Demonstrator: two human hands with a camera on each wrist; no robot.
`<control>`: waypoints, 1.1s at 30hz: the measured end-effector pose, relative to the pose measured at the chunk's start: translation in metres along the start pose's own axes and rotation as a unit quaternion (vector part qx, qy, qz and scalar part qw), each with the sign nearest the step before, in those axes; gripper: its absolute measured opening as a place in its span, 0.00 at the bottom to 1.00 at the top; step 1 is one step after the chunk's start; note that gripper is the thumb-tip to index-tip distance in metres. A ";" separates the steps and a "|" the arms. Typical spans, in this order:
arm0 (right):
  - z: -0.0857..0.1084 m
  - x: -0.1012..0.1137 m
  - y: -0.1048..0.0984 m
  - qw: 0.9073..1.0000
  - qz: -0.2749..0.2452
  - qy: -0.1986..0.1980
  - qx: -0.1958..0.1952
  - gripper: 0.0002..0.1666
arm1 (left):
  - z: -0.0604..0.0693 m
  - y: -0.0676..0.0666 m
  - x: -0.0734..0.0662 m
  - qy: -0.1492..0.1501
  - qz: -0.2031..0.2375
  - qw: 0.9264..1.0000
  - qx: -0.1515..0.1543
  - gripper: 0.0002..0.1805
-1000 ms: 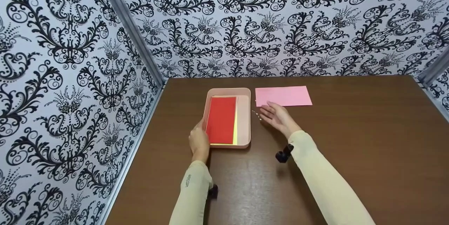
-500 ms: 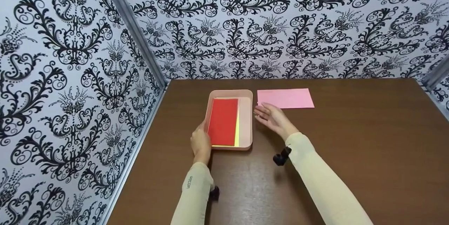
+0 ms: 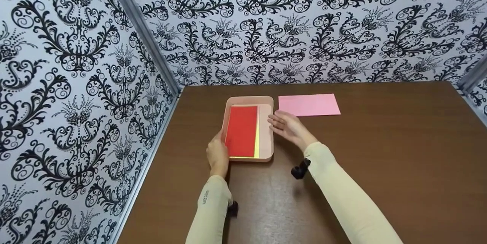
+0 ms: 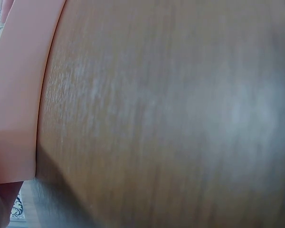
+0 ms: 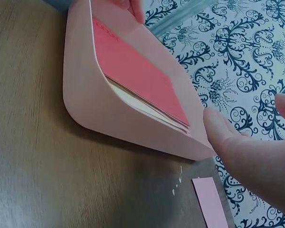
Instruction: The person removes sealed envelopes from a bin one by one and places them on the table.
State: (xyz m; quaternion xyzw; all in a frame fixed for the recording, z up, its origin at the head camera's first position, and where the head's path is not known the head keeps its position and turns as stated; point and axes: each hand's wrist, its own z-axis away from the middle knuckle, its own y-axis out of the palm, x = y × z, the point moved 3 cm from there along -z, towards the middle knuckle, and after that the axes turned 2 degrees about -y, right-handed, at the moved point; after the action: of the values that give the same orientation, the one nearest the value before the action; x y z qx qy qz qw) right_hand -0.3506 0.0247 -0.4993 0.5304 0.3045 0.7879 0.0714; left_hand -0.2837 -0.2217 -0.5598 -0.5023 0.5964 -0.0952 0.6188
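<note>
A pink tray (image 3: 266, 137) stands on the table, with a red envelope (image 3: 242, 131) lying over yellow and pale ones along its left side. My left hand (image 3: 217, 154) grips the tray's left wall; in the left wrist view only a sliver of it shows under the tray (image 4: 16, 95). At the tray's right wall is my right hand (image 3: 291, 128), fingers nearly straight and holding nothing; whether they touch the rim I cannot tell. In the right wrist view the hand (image 5: 251, 159) is beside the tray's far end. A pink envelope (image 3: 310, 105) lies right of the tray.
The brown wooden table (image 3: 392, 152) meets patterned walls at the back and left. Small whitish marks (image 5: 176, 183) show on the table near the tray in the right wrist view. Dark wrist devices hang under both sleeves.
My right hand has moved left, from below the pink envelope to the tray's right wall. The left hand has kept its hold, and the tray looks unmoved on the table.
</note>
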 end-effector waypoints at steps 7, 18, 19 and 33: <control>0.001 -0.004 0.004 1.000 0.007 0.005 0.007 0.36 | 0.002 -0.001 -0.001 -0.002 -0.002 1.000 0.003 0.24; -0.002 -0.012 0.014 1.000 0.017 0.012 0.009 0.36 | 0.001 0.000 -0.002 -0.003 -0.004 1.000 0.003 0.23; -0.003 -0.013 0.014 1.000 0.019 0.013 0.010 0.36 | 0.001 -0.001 -0.002 -0.001 -0.006 1.000 0.002 0.22; -0.002 -0.020 0.025 0.999 0.027 0.018 0.003 0.36 | 0.001 -0.001 -0.004 0.005 -0.011 1.000 0.005 0.21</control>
State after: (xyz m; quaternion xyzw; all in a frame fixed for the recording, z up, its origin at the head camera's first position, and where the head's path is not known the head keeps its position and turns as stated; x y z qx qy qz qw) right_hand -0.3383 -0.0047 -0.5012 0.5243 0.2933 0.7983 0.0427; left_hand -0.2832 -0.2185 -0.5569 -0.5051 0.5931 -0.1076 0.6178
